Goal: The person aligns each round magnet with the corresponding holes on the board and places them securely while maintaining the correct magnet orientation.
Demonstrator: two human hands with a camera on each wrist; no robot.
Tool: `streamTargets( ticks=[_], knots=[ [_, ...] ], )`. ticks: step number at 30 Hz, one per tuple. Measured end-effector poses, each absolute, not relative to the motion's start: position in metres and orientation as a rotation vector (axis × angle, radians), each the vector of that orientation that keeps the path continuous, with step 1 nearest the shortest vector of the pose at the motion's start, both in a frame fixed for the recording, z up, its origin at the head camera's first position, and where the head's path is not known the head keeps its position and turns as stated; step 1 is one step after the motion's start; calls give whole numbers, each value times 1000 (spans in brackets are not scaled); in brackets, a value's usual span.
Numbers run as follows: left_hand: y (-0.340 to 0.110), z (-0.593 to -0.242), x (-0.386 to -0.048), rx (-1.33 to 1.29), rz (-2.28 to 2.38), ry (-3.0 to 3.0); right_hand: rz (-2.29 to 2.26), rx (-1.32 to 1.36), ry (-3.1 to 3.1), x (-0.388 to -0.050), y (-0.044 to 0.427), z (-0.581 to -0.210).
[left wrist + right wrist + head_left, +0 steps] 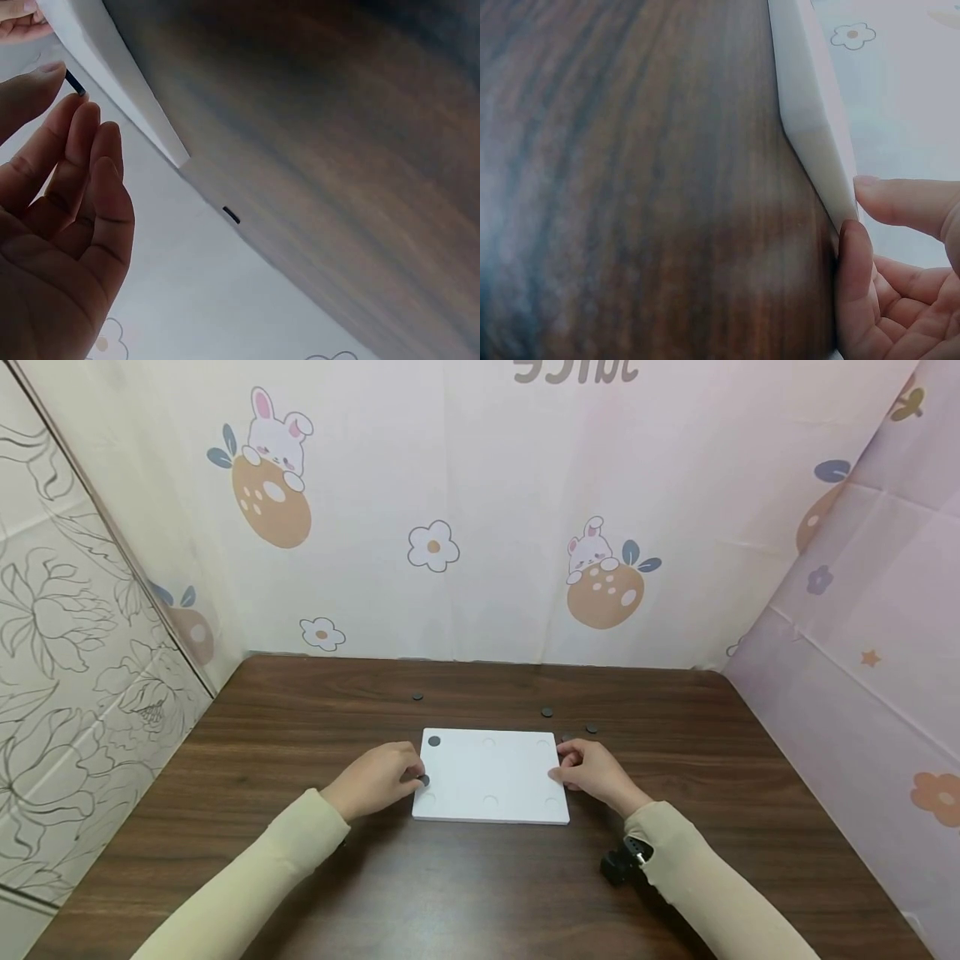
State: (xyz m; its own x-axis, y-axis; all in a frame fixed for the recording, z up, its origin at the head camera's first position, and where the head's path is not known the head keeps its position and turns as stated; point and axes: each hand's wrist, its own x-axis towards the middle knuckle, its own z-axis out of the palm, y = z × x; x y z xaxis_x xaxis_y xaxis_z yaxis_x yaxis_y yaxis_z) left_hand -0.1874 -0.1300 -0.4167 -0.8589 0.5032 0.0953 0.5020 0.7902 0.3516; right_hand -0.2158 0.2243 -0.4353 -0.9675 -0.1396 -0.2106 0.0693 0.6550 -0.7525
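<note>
Left hand (377, 779): thumb and fingertips pinch a held disc (424, 780), dark and thin, at the board side nearest this hand; whether it touches the board I cannot tell

Right hand (596, 772): grips the near edge of the board, thumb on top, fingers curled at its side

White board (491, 768): lies on the table (480, 877) between the two hands

Placed disc (434, 741): on the board's corner just beyond the left hand

Bare circles (491, 801): five faint rings, one near the left fingertips, two on the right hand's side, two between the hands

Loose discs (547, 712): at least three on the table, beyond the hands

Progress: seemingly early, one circle covered, five apparently left
</note>
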Motion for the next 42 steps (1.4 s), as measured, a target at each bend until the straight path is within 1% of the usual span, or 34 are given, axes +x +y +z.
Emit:
streamTargets(
  ticks=[9,18,42],
  knots=[
    [-129,-421,-183,944,585,2939,-1204,-58,2630,-216,224,-436],
    [-126,-422,-180,1001,586,2916,-1193,-59,2635,-216,225,-438],
    [-124,-425,-178,1024,549,2921,-1201,-51,2636,-217,225,-439]
  ],
)
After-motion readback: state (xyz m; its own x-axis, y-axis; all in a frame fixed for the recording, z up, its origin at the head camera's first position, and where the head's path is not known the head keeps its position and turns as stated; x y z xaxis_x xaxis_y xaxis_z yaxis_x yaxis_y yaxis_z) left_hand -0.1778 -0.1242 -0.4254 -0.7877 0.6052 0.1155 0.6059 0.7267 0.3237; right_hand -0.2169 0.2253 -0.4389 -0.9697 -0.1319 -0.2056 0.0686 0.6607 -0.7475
